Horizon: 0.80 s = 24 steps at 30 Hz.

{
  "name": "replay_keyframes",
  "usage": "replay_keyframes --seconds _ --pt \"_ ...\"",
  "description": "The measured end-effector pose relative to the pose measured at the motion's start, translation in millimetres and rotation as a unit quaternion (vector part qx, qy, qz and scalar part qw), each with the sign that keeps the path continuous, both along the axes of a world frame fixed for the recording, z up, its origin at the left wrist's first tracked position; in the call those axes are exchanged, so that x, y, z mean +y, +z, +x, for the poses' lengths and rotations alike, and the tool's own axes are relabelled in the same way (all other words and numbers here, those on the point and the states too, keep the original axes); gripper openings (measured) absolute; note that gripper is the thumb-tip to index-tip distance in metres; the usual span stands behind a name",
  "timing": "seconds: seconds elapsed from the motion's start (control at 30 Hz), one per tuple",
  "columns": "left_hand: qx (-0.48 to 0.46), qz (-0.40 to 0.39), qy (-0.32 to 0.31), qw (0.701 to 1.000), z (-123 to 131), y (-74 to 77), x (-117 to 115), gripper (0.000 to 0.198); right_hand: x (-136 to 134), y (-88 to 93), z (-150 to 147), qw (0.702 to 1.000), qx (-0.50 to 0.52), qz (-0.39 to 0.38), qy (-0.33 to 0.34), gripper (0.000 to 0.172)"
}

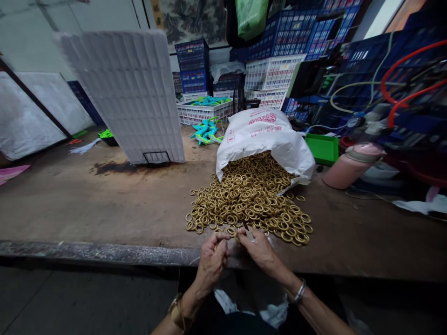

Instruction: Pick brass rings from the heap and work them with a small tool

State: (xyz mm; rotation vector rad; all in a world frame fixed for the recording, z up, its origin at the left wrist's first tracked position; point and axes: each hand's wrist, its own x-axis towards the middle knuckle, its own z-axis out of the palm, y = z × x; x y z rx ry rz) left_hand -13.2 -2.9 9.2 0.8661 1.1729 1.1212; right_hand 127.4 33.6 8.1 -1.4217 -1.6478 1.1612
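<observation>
A heap of gold-coloured rings (244,200) spills from the open mouth of a white woven sack (258,130) onto the table. My left hand (212,260) is closed at the table's front edge, thumb and fingers pinched together; what it holds, if anything, is too small to make out. Close beside it, my right hand (261,251) is closed around a small knife (249,234) with a dark tip and a pale lower part. One gold ring (237,238) shows at the right fingertips. Both hands are just in front of the heap.
A white ribbed panel (129,93) stands upright on the left of the brown table (70,200). Turquoise and green plastic pieces (206,130) lie behind, near a white crate (206,113). A green tray (321,149) and a pink bottle (352,165) are at the right.
</observation>
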Motion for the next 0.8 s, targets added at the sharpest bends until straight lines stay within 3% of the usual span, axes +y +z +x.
replay_keyframes --seconds 0.2,0.4,0.63,0.8 --pt "0.101 0.136 -0.062 0.984 -4.8 -0.3 -4.1 0.025 -9.9 9.8 -6.1 0.975 0.129 -0.179 -0.020 0.013" --pt "0.145 0.239 -0.114 0.953 -5.7 2.6 -5.0 0.027 -16.1 18.8 -5.9 0.935 0.210 -0.281 0.048 0.015" --pt "0.173 0.211 -0.103 0.957 -6.4 8.5 -6.3 0.019 -20.1 10.6 -4.4 0.928 0.222 -0.290 0.069 0.016" --pt "0.170 0.189 -0.075 0.964 -4.9 8.2 -7.6 0.018 -19.0 6.4 -7.3 0.966 0.150 -0.203 0.052 0.034"
